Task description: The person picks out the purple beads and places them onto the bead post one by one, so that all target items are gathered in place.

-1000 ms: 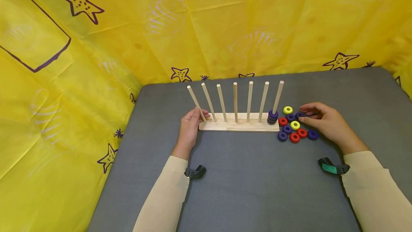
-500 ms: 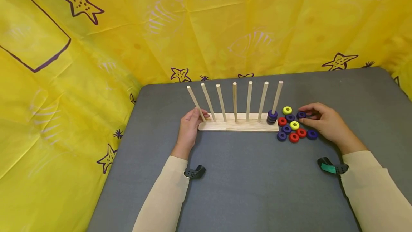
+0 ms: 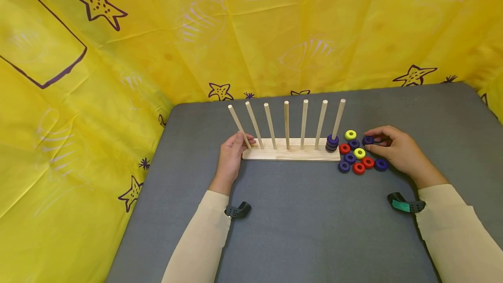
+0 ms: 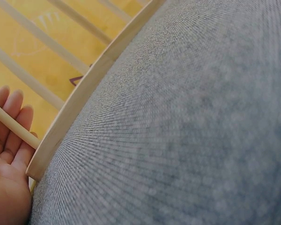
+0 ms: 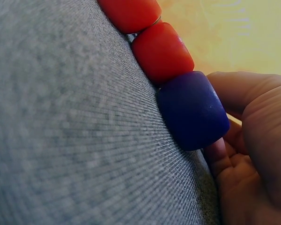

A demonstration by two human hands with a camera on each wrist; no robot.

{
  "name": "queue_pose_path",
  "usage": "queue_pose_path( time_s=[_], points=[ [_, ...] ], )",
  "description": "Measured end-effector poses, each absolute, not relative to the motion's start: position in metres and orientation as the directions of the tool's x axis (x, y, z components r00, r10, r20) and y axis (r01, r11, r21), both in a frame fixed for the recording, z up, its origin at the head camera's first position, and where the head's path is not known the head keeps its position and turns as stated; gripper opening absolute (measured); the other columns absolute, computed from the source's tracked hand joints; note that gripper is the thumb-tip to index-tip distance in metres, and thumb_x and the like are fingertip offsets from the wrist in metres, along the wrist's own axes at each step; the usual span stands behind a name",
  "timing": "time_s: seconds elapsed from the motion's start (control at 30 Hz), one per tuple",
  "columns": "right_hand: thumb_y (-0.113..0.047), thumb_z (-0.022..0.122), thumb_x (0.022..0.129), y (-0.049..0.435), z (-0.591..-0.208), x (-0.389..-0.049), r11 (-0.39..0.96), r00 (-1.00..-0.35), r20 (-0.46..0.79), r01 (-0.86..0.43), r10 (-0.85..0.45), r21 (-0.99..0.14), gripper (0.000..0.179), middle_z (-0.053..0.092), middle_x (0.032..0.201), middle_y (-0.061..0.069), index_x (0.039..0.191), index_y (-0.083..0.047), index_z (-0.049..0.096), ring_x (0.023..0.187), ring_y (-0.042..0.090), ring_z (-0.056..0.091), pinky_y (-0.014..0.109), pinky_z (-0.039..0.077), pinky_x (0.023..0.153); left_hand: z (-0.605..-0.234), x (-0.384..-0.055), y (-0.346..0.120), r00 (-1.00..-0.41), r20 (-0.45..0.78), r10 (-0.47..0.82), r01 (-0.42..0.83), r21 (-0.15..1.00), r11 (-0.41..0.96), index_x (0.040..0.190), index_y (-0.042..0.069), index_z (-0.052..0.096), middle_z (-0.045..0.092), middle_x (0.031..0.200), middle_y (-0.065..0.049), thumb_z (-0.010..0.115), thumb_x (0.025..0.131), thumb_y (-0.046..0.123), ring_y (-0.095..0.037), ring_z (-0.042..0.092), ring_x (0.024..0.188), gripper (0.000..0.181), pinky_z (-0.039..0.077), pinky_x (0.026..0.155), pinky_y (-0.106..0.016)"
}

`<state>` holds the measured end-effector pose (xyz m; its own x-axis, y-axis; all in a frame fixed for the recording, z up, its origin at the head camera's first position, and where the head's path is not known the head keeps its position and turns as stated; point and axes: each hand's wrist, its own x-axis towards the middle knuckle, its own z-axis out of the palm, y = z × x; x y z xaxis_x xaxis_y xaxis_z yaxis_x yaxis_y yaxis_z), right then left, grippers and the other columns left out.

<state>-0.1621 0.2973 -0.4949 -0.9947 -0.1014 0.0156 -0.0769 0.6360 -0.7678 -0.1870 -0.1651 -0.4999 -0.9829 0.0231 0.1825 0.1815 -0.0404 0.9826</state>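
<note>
A wooden peg rack (image 3: 291,154) with several upright pegs stands on the table; several blue rings (image 3: 332,143) are stacked on its rightmost peg. My left hand (image 3: 231,156) holds the rack's left end, its thumb and fingers either side of the outermost peg (image 4: 14,125). Beyond the right end, loose red, yellow and blue rings lie in a cluster. At its far right edge, my right hand (image 3: 398,150) pinches a blue ring (image 3: 367,143) between thumb and fingers. In the right wrist view, another blue ring (image 5: 192,110) and a red ring (image 5: 163,54) partly hide those fingertips.
Grey cloth covers the table (image 3: 298,222), and a yellow patterned sheet (image 3: 251,38) hangs behind it and along its left side. Two yellow rings, one of them a yellow ring (image 3: 347,137) at the back, lie among the loose ones. Each wrist wears a dark band.
The blue ring at my right fingertips has shifted slightly rightward, away from its neighbour, since a second ago. Over the last half second both hands stay nearly still.
</note>
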Motion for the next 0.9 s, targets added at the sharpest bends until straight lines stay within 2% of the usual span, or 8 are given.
queue_pose_path(
  time_s=[0.37,0.57,0.9],
  points=[
    [-0.017,0.080,0.103,0.2952,-0.4925,-0.1590,0.627,-0.995,0.064,-0.098,-0.078,-0.773,0.033,0.064,0.114,0.018,0.130,0.000,0.072,0.093,0.027,0.054,0.017,0.045,0.072,-0.5002,-0.1873,-0.1652,-0.982,0.185,0.025,0.184,0.981,-0.056,0.114,-0.017,0.070,0.073,0.106,-0.022,0.049,0.119,0.028,-0.035,0.071,0.106,0.049,0.055,0.100,-0.042],
    [-0.014,0.080,0.103,0.2948,-0.4910,-0.1580,0.621,-0.995,0.081,-0.102,-0.062,-0.777,0.032,0.063,0.115,0.018,0.130,0.001,0.072,0.093,0.024,0.053,0.014,0.044,0.073,-0.5015,-0.1879,-0.1655,-0.982,0.188,0.025,0.187,0.980,-0.064,0.114,-0.017,0.070,0.073,0.106,-0.018,0.050,0.119,0.029,-0.035,0.072,0.107,0.051,0.055,0.100,-0.041],
    [-0.012,0.080,0.103,0.2924,-0.4863,-0.1568,0.612,-0.994,0.090,-0.108,-0.061,-0.783,0.032,0.062,0.117,0.018,0.129,0.002,0.071,0.094,0.025,0.053,0.013,0.045,0.073,-0.5014,-0.1884,-0.1658,-0.982,0.189,0.032,0.187,0.981,-0.059,0.114,-0.017,0.069,0.072,0.109,-0.025,0.051,0.119,0.031,-0.030,0.072,0.106,0.052,0.055,0.101,-0.043]
  ],
)
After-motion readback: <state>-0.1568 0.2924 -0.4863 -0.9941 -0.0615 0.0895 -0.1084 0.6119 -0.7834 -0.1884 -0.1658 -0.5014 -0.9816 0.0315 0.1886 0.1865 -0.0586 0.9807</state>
